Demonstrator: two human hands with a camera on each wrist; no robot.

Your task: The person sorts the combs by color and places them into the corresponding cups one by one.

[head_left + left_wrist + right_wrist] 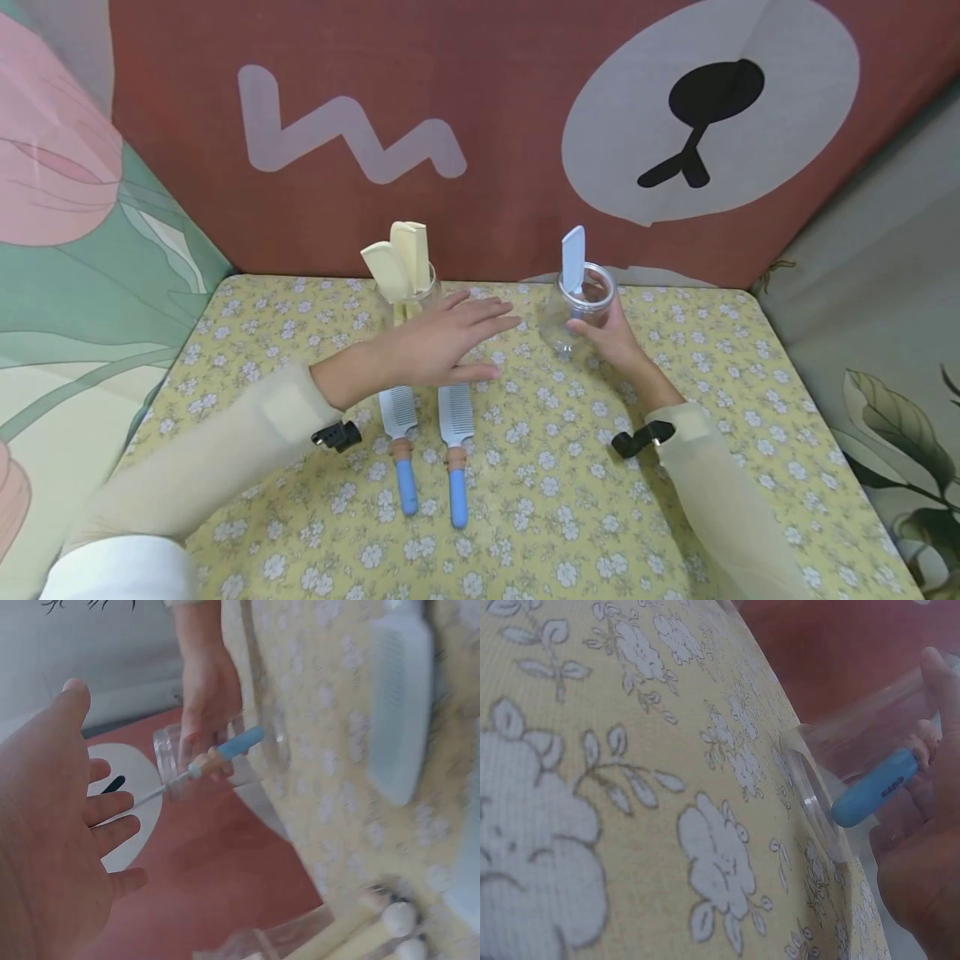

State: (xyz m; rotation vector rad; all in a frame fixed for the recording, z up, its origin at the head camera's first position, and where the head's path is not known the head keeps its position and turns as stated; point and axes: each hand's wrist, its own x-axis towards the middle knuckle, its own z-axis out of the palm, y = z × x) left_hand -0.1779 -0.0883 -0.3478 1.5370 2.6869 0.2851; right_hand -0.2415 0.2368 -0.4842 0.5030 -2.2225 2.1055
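My right hand (pixel 617 340) grips a clear jar (pixel 557 327) from its right side, thumb in front. A comb (pixel 573 254) with a pale blue head stands in that jar. Its blue handle (pixel 877 787) points down inside, visible through the wall in the right wrist view. My left hand (pixel 442 337) is stretched out over the middle of the table, fingers straight, holding nothing. Behind it, partly hidden, a second clear jar (pixel 433 290) holds several cream combs (pixel 408 258). Two light blue combs with blue handles, a left comb (pixel 403 450) and a right comb (pixel 456 450), lie below my left hand.
The table wears a yellow floral cloth (pixel 540 500). A reddish-brown cloth panel (pixel 510 225) with a cartoon face rises at the table's back edge. Patterned hangings stand at the left (pixel 150 250) and at the right (pixel 847 333).
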